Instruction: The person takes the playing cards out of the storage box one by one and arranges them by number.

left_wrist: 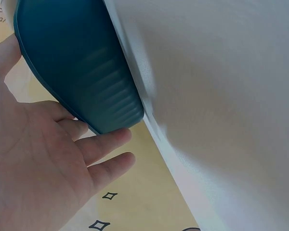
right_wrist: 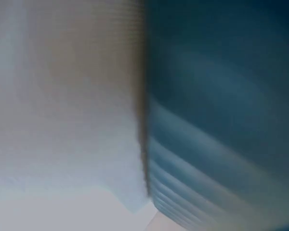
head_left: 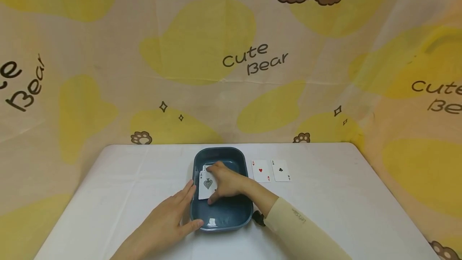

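Note:
My right hand (head_left: pixel 228 180) reaches into a dark blue rectangular tray (head_left: pixel 224 222) and grips an ace of spades playing card (head_left: pixel 206 185), with fingers at its far edge and thumb at its near edge. Behind that ace the corner of another card (head_left: pixel 205 167) shows; the rest is hidden. My left hand (head_left: pixel 167 216) touches the tray's left side with its fingers and rests its thumb on the near rim. In the left wrist view, the left hand (left_wrist: pixel 48 149) lies along the tray's ribbed outer wall (left_wrist: pixel 106 91). The right wrist view shows only the tray's outer wall (right_wrist: pixel 212 125), blurred.
To the right of the tray, an ace of hearts (head_left: pixel 260 175) and an ace of clubs (head_left: pixel 281 175) lie face up on the white table (head_left: pixel 325 196). A small black object (head_left: pixel 258 218) sits by the right sleeve. A patterned cloth (head_left: pixel 202 43) hangs behind the table.

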`<act>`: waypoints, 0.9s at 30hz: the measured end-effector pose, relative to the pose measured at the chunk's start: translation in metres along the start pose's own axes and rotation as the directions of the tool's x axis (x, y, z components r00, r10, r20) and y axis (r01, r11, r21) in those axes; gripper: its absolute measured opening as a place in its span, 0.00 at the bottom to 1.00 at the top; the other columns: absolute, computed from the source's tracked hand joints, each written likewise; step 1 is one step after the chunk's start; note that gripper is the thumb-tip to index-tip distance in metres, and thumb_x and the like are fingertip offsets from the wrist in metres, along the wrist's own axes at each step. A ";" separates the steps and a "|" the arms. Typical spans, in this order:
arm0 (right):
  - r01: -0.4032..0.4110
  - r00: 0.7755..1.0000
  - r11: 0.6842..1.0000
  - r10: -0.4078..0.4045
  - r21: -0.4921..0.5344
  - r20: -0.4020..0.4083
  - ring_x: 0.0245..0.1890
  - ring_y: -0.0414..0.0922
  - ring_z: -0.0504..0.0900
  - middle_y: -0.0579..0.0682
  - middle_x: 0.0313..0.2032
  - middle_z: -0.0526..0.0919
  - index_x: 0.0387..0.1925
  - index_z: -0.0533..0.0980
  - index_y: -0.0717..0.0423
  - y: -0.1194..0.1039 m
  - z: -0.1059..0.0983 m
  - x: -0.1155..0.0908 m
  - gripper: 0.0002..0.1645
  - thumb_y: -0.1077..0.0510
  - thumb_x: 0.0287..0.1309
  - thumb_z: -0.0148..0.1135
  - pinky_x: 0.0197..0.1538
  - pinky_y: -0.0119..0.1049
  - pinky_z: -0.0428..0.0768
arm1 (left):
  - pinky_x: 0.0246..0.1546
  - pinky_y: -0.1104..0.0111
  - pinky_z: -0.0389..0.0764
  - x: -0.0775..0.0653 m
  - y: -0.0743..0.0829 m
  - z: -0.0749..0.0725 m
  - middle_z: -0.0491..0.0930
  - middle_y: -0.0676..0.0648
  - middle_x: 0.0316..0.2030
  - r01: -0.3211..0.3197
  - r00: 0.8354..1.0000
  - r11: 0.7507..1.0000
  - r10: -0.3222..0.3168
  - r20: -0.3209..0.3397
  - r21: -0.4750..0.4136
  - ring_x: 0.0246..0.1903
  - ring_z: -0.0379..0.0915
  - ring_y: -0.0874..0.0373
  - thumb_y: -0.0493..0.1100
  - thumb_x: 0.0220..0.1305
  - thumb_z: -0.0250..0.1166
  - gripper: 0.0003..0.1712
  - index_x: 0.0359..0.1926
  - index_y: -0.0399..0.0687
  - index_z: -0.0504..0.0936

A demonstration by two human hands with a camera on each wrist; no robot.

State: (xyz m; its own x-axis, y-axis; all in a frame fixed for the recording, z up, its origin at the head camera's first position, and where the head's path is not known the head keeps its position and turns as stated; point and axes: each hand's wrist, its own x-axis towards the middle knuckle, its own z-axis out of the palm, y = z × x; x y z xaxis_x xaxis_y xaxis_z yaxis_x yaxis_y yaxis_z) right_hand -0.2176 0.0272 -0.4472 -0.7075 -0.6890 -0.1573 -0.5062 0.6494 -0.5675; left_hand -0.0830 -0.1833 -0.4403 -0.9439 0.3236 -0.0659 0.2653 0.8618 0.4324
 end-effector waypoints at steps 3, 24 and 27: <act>0.014 1.000 1.000 -0.014 -0.014 -0.008 0.47 0.41 0.75 0.56 0.63 0.72 0.73 0.69 0.61 -0.004 -0.004 -0.003 0.62 0.49 0.38 0.91 0.53 0.30 0.78 | 0.69 0.43 0.70 0.000 0.000 0.001 0.55 0.46 0.81 0.002 1.000 1.000 -0.002 0.003 -0.001 0.74 0.63 0.43 0.75 0.64 0.65 0.59 0.81 0.42 0.60; 0.063 0.994 0.997 -0.059 0.039 -0.087 0.57 0.50 0.74 0.59 0.66 0.69 0.74 0.67 0.63 -0.003 -0.036 -0.032 0.61 0.53 0.41 0.90 0.60 0.39 0.79 | 0.67 0.41 0.72 0.002 0.003 0.002 0.55 0.48 0.82 0.045 0.999 0.999 -0.045 0.023 0.002 0.73 0.66 0.41 0.77 0.61 0.65 0.60 0.82 0.46 0.60; 0.062 0.994 0.997 -0.057 0.055 -0.098 0.58 0.51 0.75 0.60 0.67 0.69 0.75 0.67 0.63 -0.001 -0.040 -0.035 0.61 0.54 0.41 0.90 0.62 0.42 0.79 | 0.67 0.41 0.72 0.002 0.002 0.001 0.55 0.48 0.82 0.044 0.999 0.999 -0.044 0.020 0.004 0.73 0.66 0.41 0.76 0.62 0.66 0.60 0.82 0.45 0.60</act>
State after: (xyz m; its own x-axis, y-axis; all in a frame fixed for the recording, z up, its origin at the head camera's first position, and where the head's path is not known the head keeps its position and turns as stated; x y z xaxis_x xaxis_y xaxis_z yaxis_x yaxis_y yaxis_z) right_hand -0.2124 0.0636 -0.4090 -0.7226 -0.6898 -0.0449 -0.5214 0.5865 -0.6198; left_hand -0.0840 -0.1802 -0.4403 -0.9505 0.2931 -0.1029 0.2242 0.8768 0.4254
